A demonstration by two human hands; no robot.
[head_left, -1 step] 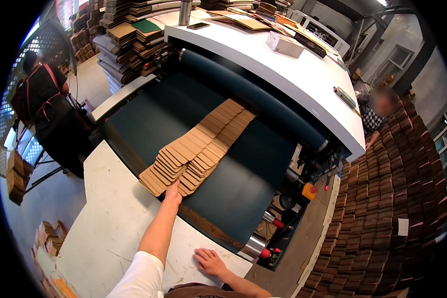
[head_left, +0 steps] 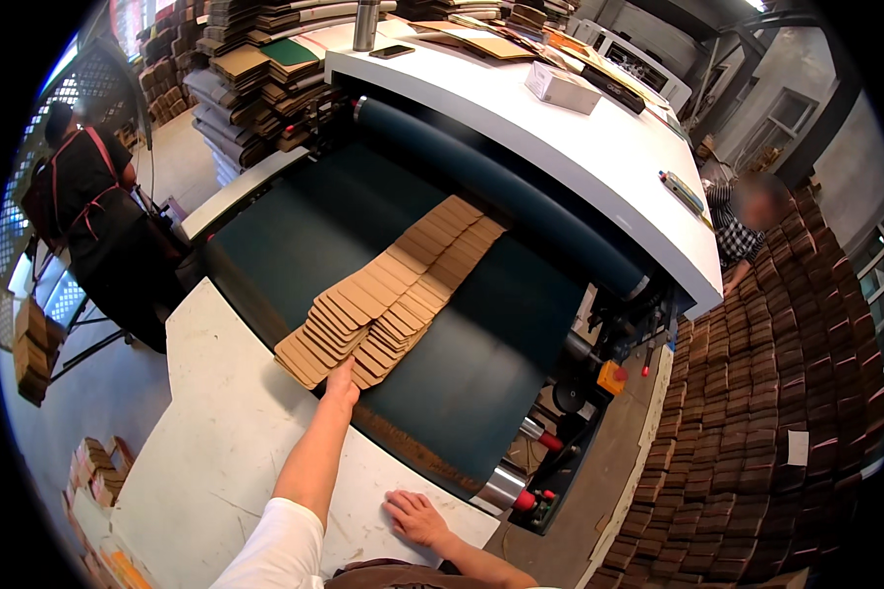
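Left hand (head_left: 342, 381): stretched forward on a straight arm, fingertips touching the near end of the cardboard row; fingers mostly hidden under the front pieces, so open or gripping cannot be told.
Right hand (head_left: 417, 517): lying flat and open, palm down, fingers spread, near the front edge of the tabletop; holding nothing.
Cardboard blanks (head_left: 388, 294): brown flat pieces, overlapped like shingles in two side-by-side rows, running diagonally along the belt from the roller down to the tabletop edge.
Conveyor belt (head_left: 481, 353): dark green, wide, carrying the blanks; bare on both sides of the rows.
Tabletop (head_left: 216, 452): white, scuffed, butting against the near end of the belt.
Roller (head_left: 501, 187): dark cylinder lying across the far end of the belt, under the machine cover.
Machine cover (head_left: 580, 147): white, with a small box (head_left: 562, 86), a metal flask (head_left: 365, 25) and flat card sheets on top.
Cardboard stacks (head_left: 786, 412): brown bundles piled high at the right, well apart from the hands.
Other people: one in dark clothes (head_left: 88, 196) at the left, one behind the stacks at the right.
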